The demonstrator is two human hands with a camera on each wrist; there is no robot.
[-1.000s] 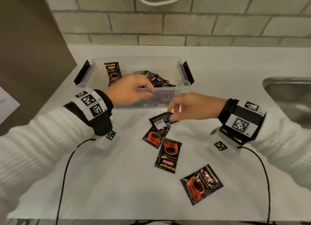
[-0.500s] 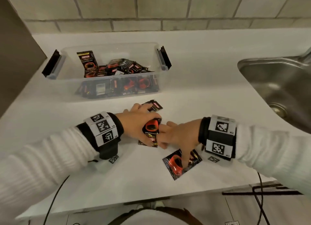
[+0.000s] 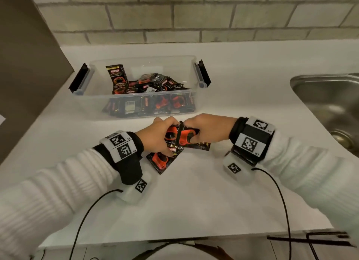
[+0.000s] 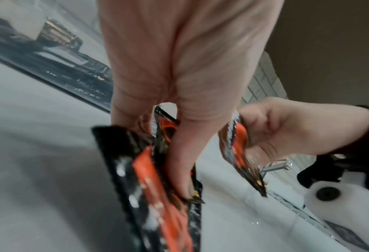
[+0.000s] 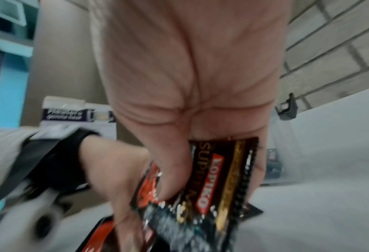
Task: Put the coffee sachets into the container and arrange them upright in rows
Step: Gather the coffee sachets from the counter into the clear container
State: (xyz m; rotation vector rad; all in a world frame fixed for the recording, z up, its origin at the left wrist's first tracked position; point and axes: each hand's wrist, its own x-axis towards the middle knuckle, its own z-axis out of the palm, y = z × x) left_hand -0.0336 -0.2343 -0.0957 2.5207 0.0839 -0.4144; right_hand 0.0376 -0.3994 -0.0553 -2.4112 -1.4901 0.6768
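The clear plastic container [image 3: 101, 102] stands at the back of the white counter, with several black-and-orange coffee sachets [image 3: 155, 85] piled inside and one sachet [image 3: 117, 78] upright at its left end. My left hand [image 3: 155, 137] grips a small stack of sachets [image 4: 164, 170] just in front of the container. My right hand [image 3: 206, 129] meets it and pinches a sachet [image 5: 220, 173] by its edge. One more sachet [image 3: 161, 160] lies flat on the counter under the left hand.
A steel sink [image 3: 330, 102] is sunk into the counter at the right. A brick wall runs behind, and a brown panel [image 3: 29, 55] stands at the left. Black cables [image 3: 279, 191] trail from both wrists over the counter's front edge.
Both hands left the container, gathered the loose sachets off the counter and now hold them lifted together in front of it. One sachet still lies flat.
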